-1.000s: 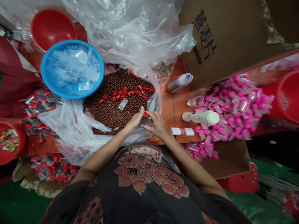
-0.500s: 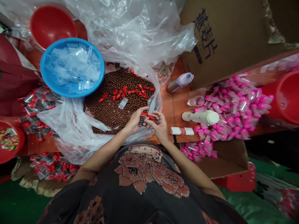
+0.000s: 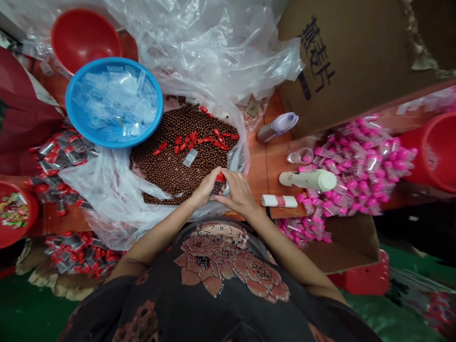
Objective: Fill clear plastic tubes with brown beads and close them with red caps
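Note:
Between my two hands is a small clear container [image 3: 218, 183] of dark brown balls with a red cap at its top. My left hand [image 3: 205, 190] is closed around its left side. My right hand [image 3: 238, 192] presses on it from the right, fingertips at the red cap; the fingers partly hide it. Just beyond, a heap of brown balls [image 3: 173, 172] lies on a clear plastic sheet. Several red spoon-shaped pieces [image 3: 210, 139] and a clear empty container [image 3: 190, 157] rest on the heap.
A blue basin [image 3: 69, 106] of clear containers stands at the back left, before a red bowl [image 3: 86, 37]. Red-capped filled containers [image 3: 55, 152] pile up at left. On the right are a white bottle [image 3: 307, 180], a purple-lidded bottle [image 3: 277, 127], pink-capped containers [image 3: 352, 167] and a cardboard box [image 3: 359, 42].
Half a second ago a red piece showed in my right fingertips beside the container. Now the red sits at the container's top, with both hands drawn closer together around it.

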